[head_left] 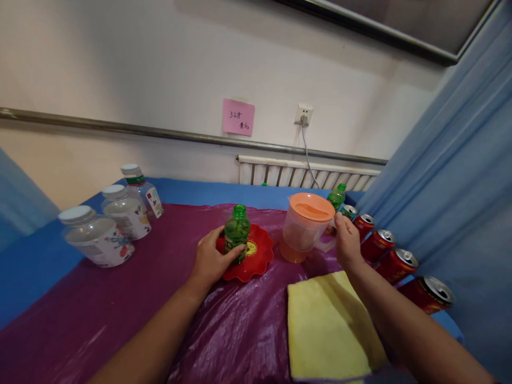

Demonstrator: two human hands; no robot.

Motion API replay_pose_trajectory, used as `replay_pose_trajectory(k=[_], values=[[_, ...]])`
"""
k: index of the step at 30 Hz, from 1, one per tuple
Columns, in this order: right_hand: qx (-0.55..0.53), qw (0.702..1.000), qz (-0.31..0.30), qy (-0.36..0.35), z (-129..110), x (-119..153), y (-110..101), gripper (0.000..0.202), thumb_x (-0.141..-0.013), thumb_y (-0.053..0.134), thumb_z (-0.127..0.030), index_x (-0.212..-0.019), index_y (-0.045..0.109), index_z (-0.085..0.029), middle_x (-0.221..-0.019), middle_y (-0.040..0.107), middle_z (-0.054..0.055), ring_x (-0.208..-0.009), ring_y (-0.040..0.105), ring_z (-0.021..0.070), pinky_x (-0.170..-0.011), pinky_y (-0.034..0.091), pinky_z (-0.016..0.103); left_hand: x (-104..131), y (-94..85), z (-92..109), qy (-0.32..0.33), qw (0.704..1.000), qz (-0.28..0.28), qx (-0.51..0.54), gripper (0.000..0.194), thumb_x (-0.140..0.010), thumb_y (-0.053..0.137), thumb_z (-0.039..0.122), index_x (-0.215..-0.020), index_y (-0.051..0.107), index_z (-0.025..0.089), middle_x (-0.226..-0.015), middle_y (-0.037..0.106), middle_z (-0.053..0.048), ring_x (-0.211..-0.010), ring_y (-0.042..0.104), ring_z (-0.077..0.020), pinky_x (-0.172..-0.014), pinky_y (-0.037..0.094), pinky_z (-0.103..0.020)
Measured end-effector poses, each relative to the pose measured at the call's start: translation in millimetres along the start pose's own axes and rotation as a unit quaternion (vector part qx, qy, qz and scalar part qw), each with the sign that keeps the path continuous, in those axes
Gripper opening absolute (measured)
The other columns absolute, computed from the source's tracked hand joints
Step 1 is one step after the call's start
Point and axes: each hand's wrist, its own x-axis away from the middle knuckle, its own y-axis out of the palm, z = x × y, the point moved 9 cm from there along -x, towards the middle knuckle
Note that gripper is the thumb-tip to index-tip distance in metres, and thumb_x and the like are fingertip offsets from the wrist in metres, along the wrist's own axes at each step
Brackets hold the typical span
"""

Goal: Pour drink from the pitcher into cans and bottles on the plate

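Observation:
A small green plastic bottle [237, 228], uncapped, stands upright on a red scalloped plate [262, 261]. My left hand [212, 253] is closed around its lower part, thumb in front and fingers behind. To the right is a clear plastic pitcher [302, 234] with an orange lid and some orange-tinted liquid low inside. My right hand [347, 237] is closed at the pitcher's handle side, its fingers partly hidden. The pitcher is upright; I cannot tell whether its base touches the table. A folded yellow cloth [330, 325] lies in front of it, beneath my right forearm.
Several red cans [394, 264] line the right edge beside a blue curtain [472, 213]; a second green bottle [336, 196] stands behind them. Three clear white-lidded containers [102, 242] stand at the left. Purple plastic sheeting [160, 277] covers the blue table. A cord [307, 154] hangs behind.

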Motion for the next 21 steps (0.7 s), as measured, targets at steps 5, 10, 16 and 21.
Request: replay_pose_trajectory(k=[5, 10, 16, 21], values=[[-0.029, 0.999, 0.021, 0.010, 13.0, 8.0, -1.1, 0.055, -0.080, 0.061, -0.074, -0.074, 0.055, -0.020, -0.064, 0.053, -0.004, -0.056, 0.047, 0.0117, -0.054, 0.041, 0.026, 5.8, 4.6, -0.6, 0.013, 1.000, -0.009, 0.000, 0.062, -0.068, 0.080, 0.049, -0.120, 0.065, 0.019, -0.119, 0.073, -0.012, -0.109, 0.067, -0.0315, -0.101, 0.048, -0.046], [-0.046, 0.999, 0.026, 0.013, 9.2, 6.0, 3.6, 0.056, -0.076, 0.066, -0.074, -0.066, 0.045, -0.022, -0.056, 0.043, -0.008, -0.045, 0.034, 0.0076, -0.043, 0.030, 0.023, 8.9, 4.8, -5.1, 0.021, 1.000, 0.002, -0.018, 0.062, -0.068, 0.081, 0.049, -0.121, 0.066, 0.021, -0.118, 0.073, -0.010, -0.110, 0.066, -0.0323, -0.102, 0.045, -0.047], [-0.017, 1.000, -0.009, 0.011, -18.8, -15.2, 22.7, 0.058, -0.072, 0.073, -0.070, -0.059, 0.040, -0.023, -0.047, 0.037, -0.009, -0.041, 0.030, 0.0068, -0.039, 0.025, 0.022, 8.3, 2.8, -12.2, 0.026, 0.999, 0.016, -0.045, 0.060, -0.071, 0.078, 0.054, -0.122, 0.068, 0.026, -0.115, 0.074, -0.008, -0.110, 0.064, -0.0326, -0.101, 0.042, -0.047], [0.035, 0.996, -0.085, -0.013, -57.6, -41.9, 41.2, 0.057, -0.071, 0.074, -0.068, -0.056, 0.043, -0.023, -0.045, 0.038, -0.008, -0.038, 0.031, 0.0071, -0.036, 0.026, 0.022, 9.7, -0.1, -15.1, 0.009, 0.999, 0.027, -0.043, 0.060, -0.070, 0.078, 0.054, -0.122, 0.068, 0.025, -0.117, 0.073, -0.009, -0.112, 0.063, -0.0327, -0.102, 0.041, -0.047]])
